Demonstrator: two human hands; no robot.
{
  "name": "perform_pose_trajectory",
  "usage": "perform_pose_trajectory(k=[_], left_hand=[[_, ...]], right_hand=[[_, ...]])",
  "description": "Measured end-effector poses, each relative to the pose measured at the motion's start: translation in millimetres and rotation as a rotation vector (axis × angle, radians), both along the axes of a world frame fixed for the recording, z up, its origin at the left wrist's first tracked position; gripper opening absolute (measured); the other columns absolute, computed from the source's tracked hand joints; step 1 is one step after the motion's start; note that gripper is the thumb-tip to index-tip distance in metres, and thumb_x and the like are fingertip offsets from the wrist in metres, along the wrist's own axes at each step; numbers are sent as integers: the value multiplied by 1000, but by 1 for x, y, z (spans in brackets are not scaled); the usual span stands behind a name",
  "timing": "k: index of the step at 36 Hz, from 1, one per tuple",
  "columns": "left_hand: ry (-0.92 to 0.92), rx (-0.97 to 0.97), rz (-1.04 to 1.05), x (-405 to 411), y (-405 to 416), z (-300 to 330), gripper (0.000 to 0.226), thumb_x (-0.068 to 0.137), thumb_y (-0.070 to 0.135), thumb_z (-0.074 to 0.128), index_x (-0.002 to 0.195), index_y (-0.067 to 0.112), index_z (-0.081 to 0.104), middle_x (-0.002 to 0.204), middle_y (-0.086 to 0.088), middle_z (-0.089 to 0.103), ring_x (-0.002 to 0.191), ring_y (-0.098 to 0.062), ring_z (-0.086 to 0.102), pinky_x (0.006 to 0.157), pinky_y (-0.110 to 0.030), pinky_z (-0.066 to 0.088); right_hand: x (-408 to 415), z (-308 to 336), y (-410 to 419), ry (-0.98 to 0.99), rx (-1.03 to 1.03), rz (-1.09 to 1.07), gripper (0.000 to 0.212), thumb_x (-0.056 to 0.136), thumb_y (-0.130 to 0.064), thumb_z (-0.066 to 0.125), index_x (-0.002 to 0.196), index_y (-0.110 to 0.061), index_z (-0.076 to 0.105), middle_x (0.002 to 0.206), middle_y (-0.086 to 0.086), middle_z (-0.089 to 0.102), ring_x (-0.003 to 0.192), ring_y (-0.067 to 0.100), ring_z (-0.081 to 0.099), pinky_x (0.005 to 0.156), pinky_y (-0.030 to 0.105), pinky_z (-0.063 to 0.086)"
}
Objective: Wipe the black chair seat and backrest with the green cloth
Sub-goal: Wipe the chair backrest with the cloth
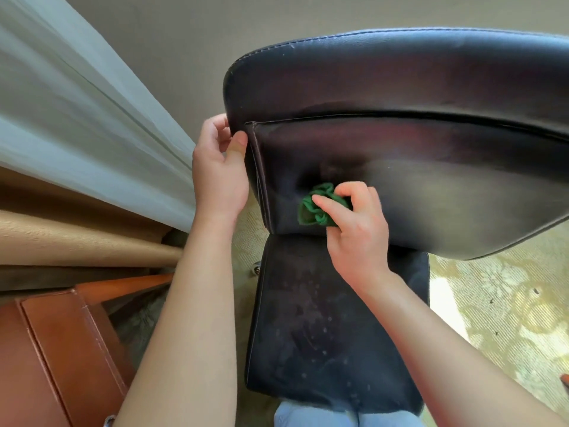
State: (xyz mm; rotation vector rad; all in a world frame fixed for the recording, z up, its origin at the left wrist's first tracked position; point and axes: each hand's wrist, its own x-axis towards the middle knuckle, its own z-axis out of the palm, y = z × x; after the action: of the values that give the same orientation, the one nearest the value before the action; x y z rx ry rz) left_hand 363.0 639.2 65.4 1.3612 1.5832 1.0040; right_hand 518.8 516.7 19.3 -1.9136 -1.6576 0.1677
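The black leather chair fills the middle of the view, its backrest rising in front of me and its dusty seat below. My left hand grips the backrest's left edge, thumb on the front. My right hand holds the bunched green cloth and presses it against the lower left part of the backrest, just above the seat. Most of the cloth is hidden under my fingers.
A pale sheer curtain and a tan drape hang at the left. A brown leather chair with a wooden arm stands at the lower left. Patterned carpet lies to the right. My knees in light trousers touch the seat's front.
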Motion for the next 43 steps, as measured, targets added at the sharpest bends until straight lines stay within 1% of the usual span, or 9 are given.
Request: perform_pose_trajectory(k=[6, 11, 18, 23, 25, 32, 35, 38, 43], left_hand=[[-44, -27, 98, 16, -25, 3, 26, 104, 22, 48, 127, 32, 54, 114, 21, 62, 97, 21, 56, 82, -5, 45], [5, -19, 139, 23, -59, -8, 37, 100, 30, 56, 135, 34, 46, 132, 13, 55, 118, -1, 54, 91, -13, 45], [70, -5, 88, 35, -69, -21, 41, 98, 31, 58, 136, 35, 44, 128, 12, 56, 115, -2, 55, 97, -24, 50], [104, -2, 81, 29, -50, -25, 26, 98, 34, 60, 121, 32, 49, 107, 17, 59, 96, 5, 57, 82, -14, 48], [128, -3, 68, 25, -42, -29, 21, 97, 34, 60, 115, 29, 52, 102, 16, 60, 92, 2, 59, 81, -16, 49], [134, 20, 2, 17, -36, -40, 14, 98, 35, 58, 105, 23, 59, 95, 14, 63, 82, 8, 58, 72, -10, 45], [141, 23, -4, 15, -33, -39, 15, 97, 36, 59, 105, 23, 60, 96, 13, 64, 84, 6, 58, 74, -16, 49], [138, 36, -14, 15, -33, -40, 17, 97, 37, 59, 106, 22, 61, 98, 9, 65, 85, 1, 59, 79, -24, 53], [108, 49, -18, 14, -37, -42, 13, 98, 35, 59, 106, 26, 59, 99, 13, 64, 87, 4, 60, 77, -13, 50]], right_hand=[[41, 25, -8, 94, 345, -106, 47, 72, 19, 55, 107, -6, 74, 101, 22, 55, 91, 38, 54, 81, 38, 47], [59, 32, -15, 155, 433, -147, 50, 69, 21, 53, 109, -3, 72, 101, 25, 51, 93, 39, 53, 83, 39, 47], [59, 30, -11, 183, 447, -140, 48, 73, 18, 55, 113, -3, 70, 104, 25, 50, 96, 37, 52, 84, 43, 47], [46, 25, 4, 156, 449, -204, 36, 81, 5, 66, 115, -5, 70, 107, 26, 51, 97, 39, 52, 91, 40, 45], [40, 22, 7, 150, 443, -223, 33, 83, -2, 71, 116, -6, 70, 108, 26, 51, 98, 40, 53, 92, 38, 45], [17, 11, 24, 62, 436, -190, 35, 80, 5, 65, 110, -10, 74, 104, 23, 56, 90, 39, 55, 81, 38, 47], [7, 6, 28, 29, 398, -180, 31, 81, 3, 65, 105, -12, 76, 100, 19, 59, 86, 36, 55, 71, 35, 47], [-2, -15, 24, 0, 274, -138, 30, 81, -2, 61, 102, -17, 76, 99, 15, 59, 86, 33, 52, 57, 34, 47], [-10, -74, -2, 85, -54, -164, 42, 72, 4, 66, 105, -21, 74, 106, 9, 54, 96, 30, 49, 55, 40, 52]])
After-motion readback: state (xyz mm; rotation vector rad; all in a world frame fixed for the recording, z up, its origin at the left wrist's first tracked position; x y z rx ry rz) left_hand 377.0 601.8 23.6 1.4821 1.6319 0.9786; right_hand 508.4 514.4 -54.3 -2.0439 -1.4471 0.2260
